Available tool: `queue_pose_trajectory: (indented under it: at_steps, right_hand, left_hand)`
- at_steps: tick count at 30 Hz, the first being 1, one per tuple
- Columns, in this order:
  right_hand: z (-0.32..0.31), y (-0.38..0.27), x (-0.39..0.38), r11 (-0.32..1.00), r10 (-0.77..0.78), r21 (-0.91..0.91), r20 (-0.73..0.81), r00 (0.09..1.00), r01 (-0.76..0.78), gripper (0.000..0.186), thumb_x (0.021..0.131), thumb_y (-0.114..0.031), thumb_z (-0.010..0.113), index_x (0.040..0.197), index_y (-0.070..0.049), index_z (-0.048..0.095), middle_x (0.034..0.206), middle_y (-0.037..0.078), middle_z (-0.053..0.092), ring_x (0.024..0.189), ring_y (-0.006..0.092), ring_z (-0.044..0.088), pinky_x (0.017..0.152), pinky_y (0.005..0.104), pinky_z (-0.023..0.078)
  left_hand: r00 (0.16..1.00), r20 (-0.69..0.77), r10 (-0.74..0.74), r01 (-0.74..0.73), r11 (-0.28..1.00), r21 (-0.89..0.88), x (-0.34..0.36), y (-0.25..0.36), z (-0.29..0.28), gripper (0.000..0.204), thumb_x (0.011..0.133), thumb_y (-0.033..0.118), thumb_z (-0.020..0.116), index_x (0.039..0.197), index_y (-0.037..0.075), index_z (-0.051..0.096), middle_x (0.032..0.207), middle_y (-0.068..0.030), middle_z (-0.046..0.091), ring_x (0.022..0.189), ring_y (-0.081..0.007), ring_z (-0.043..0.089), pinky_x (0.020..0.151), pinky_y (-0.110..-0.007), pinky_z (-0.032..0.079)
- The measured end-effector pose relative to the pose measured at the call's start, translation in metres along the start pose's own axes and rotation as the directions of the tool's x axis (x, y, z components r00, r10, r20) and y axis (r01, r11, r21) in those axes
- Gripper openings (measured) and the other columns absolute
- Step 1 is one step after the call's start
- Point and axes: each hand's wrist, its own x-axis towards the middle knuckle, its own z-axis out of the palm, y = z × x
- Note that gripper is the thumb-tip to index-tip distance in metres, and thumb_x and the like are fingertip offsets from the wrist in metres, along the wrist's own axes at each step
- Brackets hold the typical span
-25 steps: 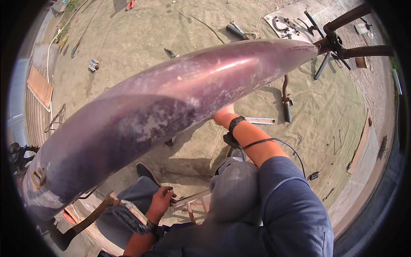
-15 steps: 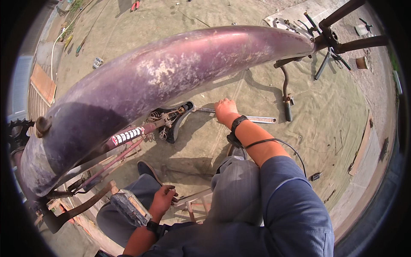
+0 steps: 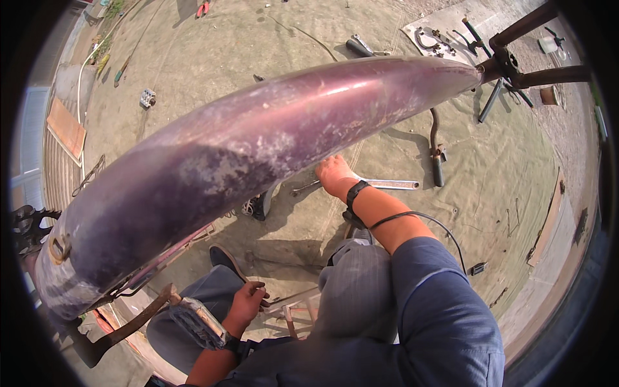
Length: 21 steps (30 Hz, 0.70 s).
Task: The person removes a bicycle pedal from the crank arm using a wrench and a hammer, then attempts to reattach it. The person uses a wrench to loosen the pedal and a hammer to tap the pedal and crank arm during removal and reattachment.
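Observation:
A thick, scuffed purple bicycle frame tube point(image 3: 258, 142) crosses the view close up, from lower left to upper right. Beneath it my right hand point(image 3: 334, 175) is closed around a long silver wrench point(image 3: 393, 185), whose handle sticks out to the right. The wrench's other end lies close to the black saddle point(image 3: 258, 205), mostly hidden by the tube. My left hand point(image 3: 246, 303) hangs by my left thigh, fingers loosely bent and apart, with nothing visible in it. Just left of that hand, a worn pedal point(image 3: 196, 320) on its crank point(image 3: 126, 327) partly covers my forearm.
A bare fork point(image 3: 506, 61) and a handlebar grip point(image 3: 438, 171) stand right of the tube. Bicycle parts lie on a pale board point(image 3: 438, 39) at the back right. A chainring point(image 3: 29, 226) is at the left edge. Red-handled pliers point(image 3: 202, 9) and a green-handled tool point(image 3: 120, 73) lie farther off.
The frame tube now covers more of the saddle, and its right end sits lower in view. My right hand has shifted slightly left with the wrench. My left hand stays nearly still.

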Motion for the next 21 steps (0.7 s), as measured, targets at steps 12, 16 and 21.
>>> queue_pose_trajectory:
  at_steps: [12,16,21]
  right_hand:
    - [-0.093,-0.003,-0.062,0.852,-0.346,0.449,0.1,0.933,0.268,0.018,0.085,-0.013,0.061,0.101,-0.009,0.069,0.1,0.015,0.069,0.098,0.0359,0.067,0.083,0.0461,0.054]
    - [-0.19,0.007,-0.115,0.884,-0.379,0.36,0.178,0.908,0.298,0.018,0.085,-0.018,0.06,0.094,-0.006,0.069,0.093,0.017,0.069,0.094,0.0373,0.066,0.081,0.0472,0.052]
    - [-0.287,-0.029,-0.193,0.88,-0.395,0.346,0.156,0.905,0.324,0.019,0.085,-0.02,0.059,0.092,-0.005,0.068,0.091,0.018,0.068,0.092,0.0372,0.065,0.081,0.0463,0.051]
  left_hand:
    - [0.993,-0.045,0.105,-0.102,0.993,0.058,-0.01,0.005,0.008,0.041,0.099,0.022,0.058,0.13,-0.004,0.054,0.101,-0.0139,0.069,0.075,-0.0192,0.071,0.063,-0.03,0.054]
    - [0.969,0.017,0.245,-0.245,0.962,0.123,-0.024,0.02,0.016,0.05,0.098,0.027,0.062,0.135,-0.005,0.05,0.11,-0.0152,0.068,0.092,-0.0185,0.07,0.074,-0.032,0.057]
    - [0.805,0.21,0.555,-0.587,0.797,0.143,-0.071,0.04,0.021,0.058,0.096,0.03,0.068,0.138,-0.005,0.048,0.121,-0.0147,0.067,0.109,-0.0199,0.065,0.091,-0.034,0.054]
